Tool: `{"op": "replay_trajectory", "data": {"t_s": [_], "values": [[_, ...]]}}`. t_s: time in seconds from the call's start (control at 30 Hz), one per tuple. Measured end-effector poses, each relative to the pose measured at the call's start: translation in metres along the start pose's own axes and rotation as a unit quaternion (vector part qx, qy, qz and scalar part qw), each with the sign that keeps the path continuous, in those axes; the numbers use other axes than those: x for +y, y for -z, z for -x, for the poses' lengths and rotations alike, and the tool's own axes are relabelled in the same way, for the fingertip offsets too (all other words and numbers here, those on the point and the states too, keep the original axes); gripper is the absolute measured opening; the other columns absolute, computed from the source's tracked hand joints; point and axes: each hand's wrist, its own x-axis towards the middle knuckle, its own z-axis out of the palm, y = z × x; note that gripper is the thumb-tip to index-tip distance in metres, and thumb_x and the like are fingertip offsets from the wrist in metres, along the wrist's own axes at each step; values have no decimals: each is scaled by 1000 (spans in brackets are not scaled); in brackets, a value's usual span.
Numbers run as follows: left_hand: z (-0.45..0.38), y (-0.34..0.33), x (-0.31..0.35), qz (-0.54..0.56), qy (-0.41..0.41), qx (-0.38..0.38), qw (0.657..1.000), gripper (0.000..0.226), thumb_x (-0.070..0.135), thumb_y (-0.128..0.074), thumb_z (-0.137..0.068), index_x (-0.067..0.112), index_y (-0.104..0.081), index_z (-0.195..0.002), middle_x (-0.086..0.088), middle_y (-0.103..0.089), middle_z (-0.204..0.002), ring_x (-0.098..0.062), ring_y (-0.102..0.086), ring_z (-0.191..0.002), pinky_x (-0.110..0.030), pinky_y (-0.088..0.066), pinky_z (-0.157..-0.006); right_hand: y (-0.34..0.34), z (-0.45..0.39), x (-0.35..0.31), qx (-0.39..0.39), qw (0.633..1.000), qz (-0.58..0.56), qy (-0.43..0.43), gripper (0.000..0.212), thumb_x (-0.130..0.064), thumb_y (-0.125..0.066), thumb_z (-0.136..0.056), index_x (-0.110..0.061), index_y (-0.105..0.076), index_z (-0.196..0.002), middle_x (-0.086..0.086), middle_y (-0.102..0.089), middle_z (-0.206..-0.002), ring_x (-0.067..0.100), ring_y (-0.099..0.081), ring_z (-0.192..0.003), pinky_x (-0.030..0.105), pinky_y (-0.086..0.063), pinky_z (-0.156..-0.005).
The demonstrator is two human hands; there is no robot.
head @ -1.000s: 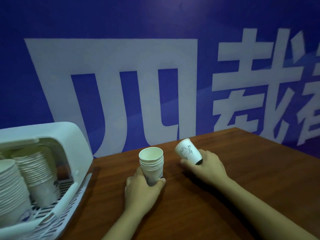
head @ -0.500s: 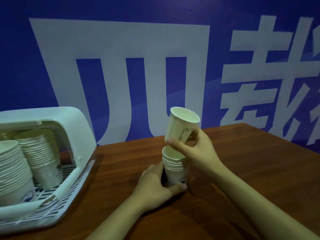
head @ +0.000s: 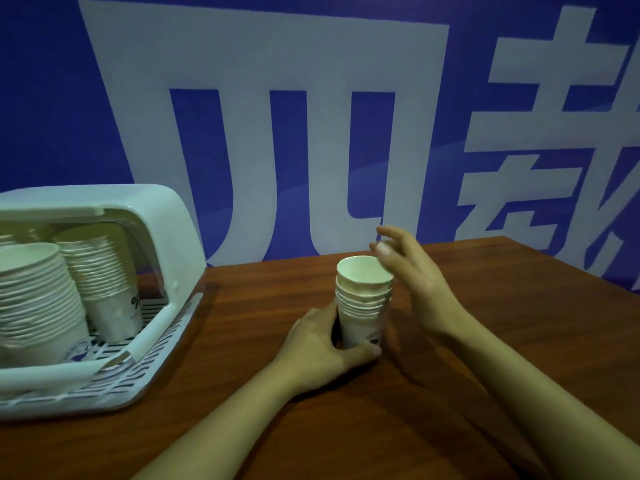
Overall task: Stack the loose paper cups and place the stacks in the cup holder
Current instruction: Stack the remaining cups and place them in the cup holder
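Cup holder (head: 173, 237) cropped at left

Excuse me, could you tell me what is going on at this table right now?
A person is stacking paper cups. The left hand grips the base of a short cup stack standing upright on the wooden table. The right hand hovers open beside the stack's top rim, holding nothing. At left, the white cup holder already contains two taller stacks. No loose cups are in view.
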Motion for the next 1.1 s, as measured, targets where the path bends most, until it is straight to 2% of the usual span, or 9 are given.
{"op": "replay_trajectory", "data": {"t_s": [0.13,0.23,0.37,0.5,0.63,0.7,0.8,0.9,1.1], "values": [[0,1,3,8,-1,4,1000,60,73,-73,-70,47,-59,-122,31,-64,-108,12,-55,-103,-32,-51,-94,-5,3,0,-33,995,88,19,71,-70,-23,-96,-34,-40,-156,-8,-46,-158,7,-40,-145,35,-30,-120],[2,0,2,23,-9,-3,1000,64,70,-74,-73,46,-57,-129,25,-68,-119,8,-60,-109,-35,-53,-98,-11,7,8,-68,982,172,50,57,-51,-26,-107,-20,-55,-147,-3,-56,-148,13,-43,-143,34,-29,-121],[2,2,2,98,-1,57,994,62,52,-83,-76,40,-59,-132,16,-70,-123,-3,-66,-111,-44,-57,-97,-16,7,14,-67,989,118,54,63,-62,-29,-102,-26,-53,-147,-13,-55,-144,2,-48,-136,38,-37,-119],[18,6,11,37,26,151,987,71,61,-86,-67,35,-61,-129,15,-64,-119,-5,-58,-108,-40,-54,-94,-29,18,17,-12,998,21,56,54,-66,-35,-97,-44,-46,-144,-28,-48,-139,-5,-48,-131,35,-41,-110],[52,31,26,-19,45,243,969,71,64,-85,-63,36,-64,-125,20,-60,-110,-3,-52,-104,-34,-53,-88,-46,28,33,44,996,-60,47,42,-69,-48,-92,-46,-56,-126,-12,-55,-133,9,-58,-123,50,-52,-100],[81,58,31,-42,59,273,959,68,65,-83,-64,38,-65,-123,22,-61,-109,0,-55,-102,-27,-53,-84,-51,32,33,28,998,-36,53,37,-66,-46,-91,-50,-55,-122,-14,-53,-132,-2,-53,-121,37,-49,-96],[122,114,37,-15,104,375,921,51,58,-89,-64,36,-68,-106,19,-71,-97,1,-66,-89,-25,-56,-76,-57,38,28,13,997,-26,65,37,-56,-46,-94,-43,-55,-127,-22,-52,-130,-10,-50,-120,35,-46,-94],[145,171,38,-7,168,454,875,46,42,-93,-71,38,-60,-103,21,-68,-100,-2,-65,-97,-35,-57,-85,-62,42,28,-9,997,-2,80,45,-61,-46,-91,-37,-57,-127,-28,-51,-128,-6,-52,-119,38,-48,-96],[153,210,16,-88,279,426,856,67,44,-93,-71,22,-61,-126,3,-71,-117,-21,-66,-109,-41,-54,-91,-64,47,26,-25,995,12,93,37,-64,-46,-89,-41,-59,-116,-30,-51,-121,1,-57,-113,46,-53,-97]]}}
